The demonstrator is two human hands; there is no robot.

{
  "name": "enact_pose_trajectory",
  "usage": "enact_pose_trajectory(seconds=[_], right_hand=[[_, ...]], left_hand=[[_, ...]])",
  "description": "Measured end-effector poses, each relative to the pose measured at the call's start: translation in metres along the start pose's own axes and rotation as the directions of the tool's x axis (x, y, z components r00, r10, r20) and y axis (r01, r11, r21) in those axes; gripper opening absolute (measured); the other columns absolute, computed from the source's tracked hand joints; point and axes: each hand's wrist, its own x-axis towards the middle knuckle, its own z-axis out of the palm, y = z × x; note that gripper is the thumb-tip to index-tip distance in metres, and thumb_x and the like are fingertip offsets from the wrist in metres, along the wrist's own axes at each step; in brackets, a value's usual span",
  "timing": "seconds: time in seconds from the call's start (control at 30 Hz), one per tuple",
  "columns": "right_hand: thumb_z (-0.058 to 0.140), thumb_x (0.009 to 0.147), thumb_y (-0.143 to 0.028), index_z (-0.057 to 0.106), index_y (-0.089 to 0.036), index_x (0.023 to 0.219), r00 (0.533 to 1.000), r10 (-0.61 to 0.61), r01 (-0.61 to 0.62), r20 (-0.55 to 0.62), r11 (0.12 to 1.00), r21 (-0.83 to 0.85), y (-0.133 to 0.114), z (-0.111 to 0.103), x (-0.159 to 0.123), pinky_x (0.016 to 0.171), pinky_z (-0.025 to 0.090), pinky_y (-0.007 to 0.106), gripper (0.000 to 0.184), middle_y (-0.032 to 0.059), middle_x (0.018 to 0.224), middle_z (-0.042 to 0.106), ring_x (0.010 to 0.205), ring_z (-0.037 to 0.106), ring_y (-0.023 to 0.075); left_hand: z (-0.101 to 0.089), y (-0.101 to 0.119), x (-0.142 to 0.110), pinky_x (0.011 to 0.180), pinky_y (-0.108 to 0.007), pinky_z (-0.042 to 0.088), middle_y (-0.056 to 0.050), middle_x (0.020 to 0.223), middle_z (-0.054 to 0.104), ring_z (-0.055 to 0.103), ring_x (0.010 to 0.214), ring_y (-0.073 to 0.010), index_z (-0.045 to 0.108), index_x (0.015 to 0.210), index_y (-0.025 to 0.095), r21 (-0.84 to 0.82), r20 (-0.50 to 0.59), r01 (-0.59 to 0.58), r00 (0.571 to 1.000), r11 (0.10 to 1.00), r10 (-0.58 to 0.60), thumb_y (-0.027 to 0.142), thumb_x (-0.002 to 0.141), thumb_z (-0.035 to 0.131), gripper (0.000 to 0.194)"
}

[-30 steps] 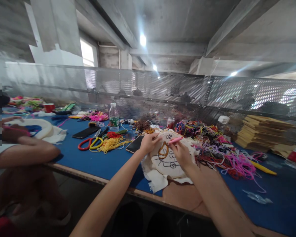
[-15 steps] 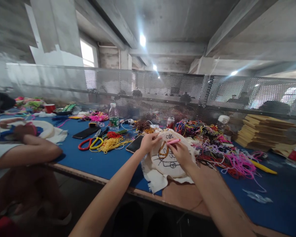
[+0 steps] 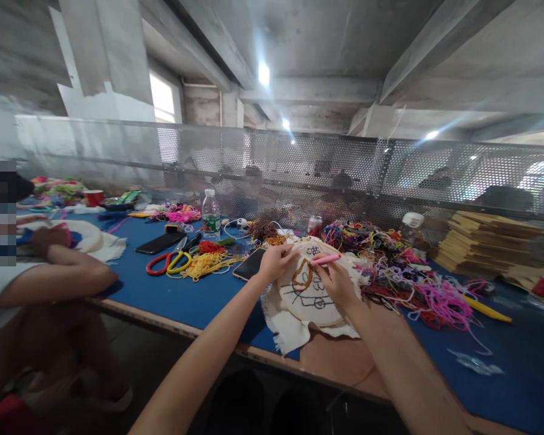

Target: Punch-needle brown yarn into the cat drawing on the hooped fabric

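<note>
A cream cloth stretched in an embroidery hoop (image 3: 306, 299) lies on the blue table (image 3: 181, 296), with a dark line drawing and brown yarn stitches on it. My left hand (image 3: 276, 261) grips the hoop's upper left rim, fingers curled. My right hand (image 3: 335, 281) rests on the cloth and pinches a pink punch needle tool (image 3: 325, 260) whose tip meets the brown stitching.
Tangled coloured yarn (image 3: 403, 278) lies right of the hoop. A black phone (image 3: 249, 264), yellow yarn (image 3: 206, 263), scissors (image 3: 167, 261), another phone (image 3: 156, 243) and a water bottle (image 3: 210, 212) are to the left. Stacked boards (image 3: 485, 244) stand far right. Another person (image 3: 31, 272) works at the left.
My hands and the pink tool barely shifted on the cloth. The person at the left moved their hand slightly over their own hoop.
</note>
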Motion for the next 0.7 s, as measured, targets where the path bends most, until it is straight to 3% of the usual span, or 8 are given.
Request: enact_pose_trajectory(seconds=[0.23,0.7], right_hand=[[0.039,0.089,-0.037,0.055,-0.020,0.097,0.999,0.046,-0.047,0.015,0.998,0.047,-0.0036,-0.0021,0.0001,0.068,0.046,0.029,0.025,0.0057,0.091,0.065,0.075,0.062,0.0178],[0.041,0.088,-0.038,0.053,-0.021,0.097,0.997,0.080,-0.082,0.018,0.983,0.162,0.0027,0.0016,-0.0005,0.067,0.050,0.033,0.023,0.0058,0.086,0.065,0.075,0.064,0.0200]], left_hand=[[0.0015,-0.0022,-0.0005,0.054,-0.020,0.022,0.004,0.055,0.042,0.034,0.055,-0.0076,0.048,0.061,0.014,0.009,0.012,0.010,1.000,1.000,-0.010,0.049,0.083,0.042,0.042],[0.0018,-0.0019,-0.0005,0.053,-0.021,0.020,0.004,0.054,0.042,0.033,0.054,-0.0079,0.054,0.063,0.014,0.021,0.013,0.044,0.999,0.999,-0.044,0.048,0.081,0.043,0.040]])
